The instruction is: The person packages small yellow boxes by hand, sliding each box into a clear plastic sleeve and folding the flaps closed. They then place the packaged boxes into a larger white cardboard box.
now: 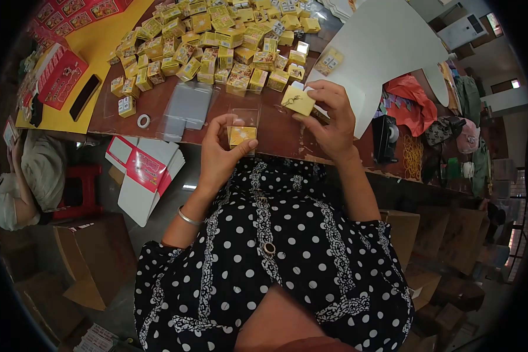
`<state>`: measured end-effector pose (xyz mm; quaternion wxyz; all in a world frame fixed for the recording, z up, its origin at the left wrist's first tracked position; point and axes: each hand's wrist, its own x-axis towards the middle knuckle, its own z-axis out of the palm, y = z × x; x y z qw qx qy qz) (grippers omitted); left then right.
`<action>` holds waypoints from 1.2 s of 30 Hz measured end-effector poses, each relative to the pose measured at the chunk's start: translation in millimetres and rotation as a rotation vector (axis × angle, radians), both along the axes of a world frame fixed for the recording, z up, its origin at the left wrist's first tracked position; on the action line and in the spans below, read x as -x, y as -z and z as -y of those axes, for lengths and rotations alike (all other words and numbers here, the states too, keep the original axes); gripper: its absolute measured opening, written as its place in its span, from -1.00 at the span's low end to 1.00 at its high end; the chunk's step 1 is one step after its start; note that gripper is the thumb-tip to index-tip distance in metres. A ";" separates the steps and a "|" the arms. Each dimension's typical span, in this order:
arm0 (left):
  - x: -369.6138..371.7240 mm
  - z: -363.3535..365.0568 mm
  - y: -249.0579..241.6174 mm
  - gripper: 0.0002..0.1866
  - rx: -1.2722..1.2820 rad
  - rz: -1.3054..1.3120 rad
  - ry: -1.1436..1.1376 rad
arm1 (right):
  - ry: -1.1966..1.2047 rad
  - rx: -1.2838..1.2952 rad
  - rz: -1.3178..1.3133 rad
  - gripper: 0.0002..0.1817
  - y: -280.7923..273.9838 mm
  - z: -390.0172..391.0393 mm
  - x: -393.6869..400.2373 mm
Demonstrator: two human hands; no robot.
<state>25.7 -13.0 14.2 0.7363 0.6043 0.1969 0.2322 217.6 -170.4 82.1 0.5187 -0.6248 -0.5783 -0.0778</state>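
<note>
My left hand (218,154) is closed around a small yellow-orange printed card or card stack (242,135), thumb across its lower edge. A clear plastic sleeve (244,116) stands up behind it. Higher and to the right, my right hand (336,122) grips a small yellow box (299,101) between thumb and fingers; a white flap shows at its top. Just beyond both hands spreads a large heap of small yellow printed boxes (208,40). A stack of clear plastic sleeves (189,107) lies on the table left of my left hand.
On the brown table (270,138) are a white ring (143,121), a black phone (85,97), a red box (61,76), a white curved sheet (381,44), a tape dispenser (386,139) and yellow rubber bands (412,159). Another person (38,167) sits at the left. Cardboard boxes (97,258) stand below.
</note>
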 end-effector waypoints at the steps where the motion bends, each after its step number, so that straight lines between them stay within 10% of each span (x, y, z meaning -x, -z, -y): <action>1: -0.1 0.0 1.4 -0.37 -0.011 0.003 -0.017 | 0.000 -0.001 -0.002 -0.37 1.2 -1.2 3.0; 9: 6.3 4.1 -11.7 -0.36 -0.032 0.113 -0.094 | -0.272 -0.187 -0.425 -0.49 8.5 -6.1 16.6; 14: 14.4 2.4 -59.2 -0.23 0.416 0.466 0.224 | -0.178 -0.094 -0.332 -0.50 9.7 -7.8 19.6; 27: -1.4 4.6 -21.8 -0.37 -0.141 0.025 0.002 | -0.241 -0.224 -0.790 -0.55 -3.4 -4.4 30.7; 36: -5.1 18.6 -26.7 -0.41 -0.051 0.023 0.122 | -0.078 -0.107 -0.485 -0.54 -1.3 -12.3 37.7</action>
